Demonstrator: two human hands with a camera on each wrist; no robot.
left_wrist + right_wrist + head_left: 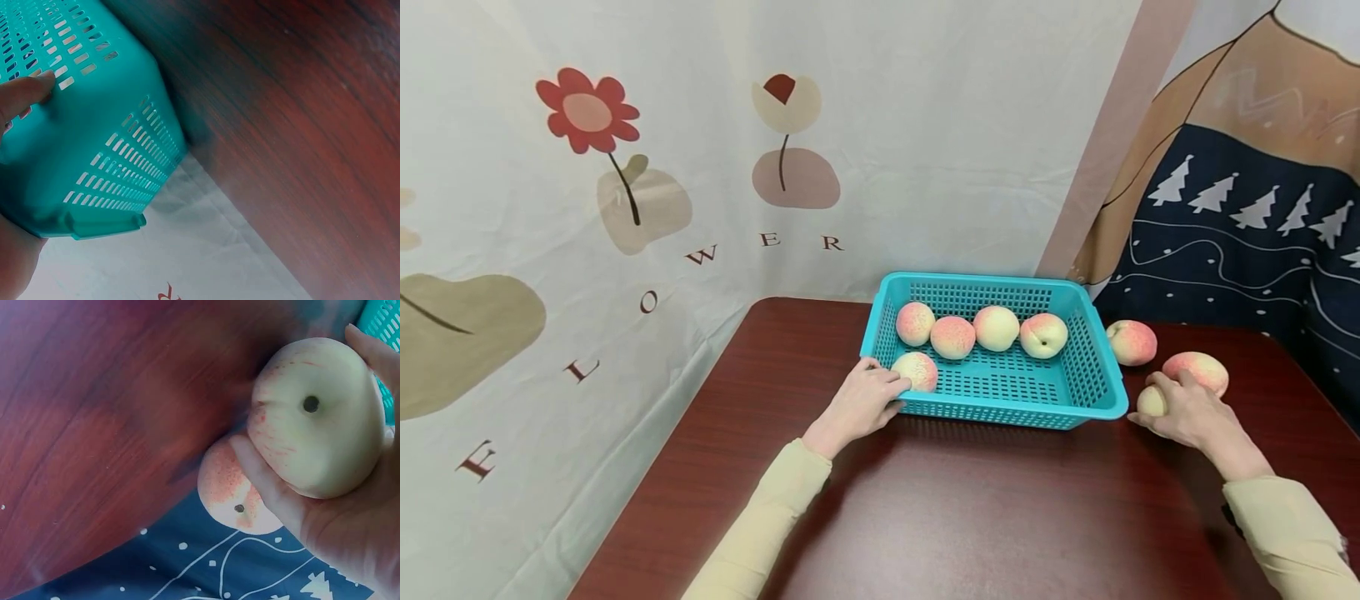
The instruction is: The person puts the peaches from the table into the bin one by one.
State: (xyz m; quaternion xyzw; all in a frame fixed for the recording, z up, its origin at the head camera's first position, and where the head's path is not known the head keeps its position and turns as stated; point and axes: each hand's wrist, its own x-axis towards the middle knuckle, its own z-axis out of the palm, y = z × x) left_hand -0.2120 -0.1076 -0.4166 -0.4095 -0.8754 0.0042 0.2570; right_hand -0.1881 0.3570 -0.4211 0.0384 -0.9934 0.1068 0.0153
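A turquoise plastic basket (pixel 1000 408) stands on the table with several pink-and-cream peaches inside, one peach (pixel 915 372) in its near left corner. My left hand (pixel 863 402) grips the basket's near left corner, thumb against the outer wall (pixel 94 119) in the left wrist view. To the right of the basket, my right hand (pixel 1187 410) holds a pale peach (pixel 319 419), its fingers curled round the sides. Just behind that hand lies another peach (pixel 1201 371), and a further peach (pixel 1131 342) rests beside the basket's right end.
The dark red-brown wooden table (pixel 1000 508) extends toward me. A pale printed curtain (pixel 925 150) hangs along its back and left edges. At the far right, dark blue fabric with white trees (pixel 1232 242) meets the table's back edge.
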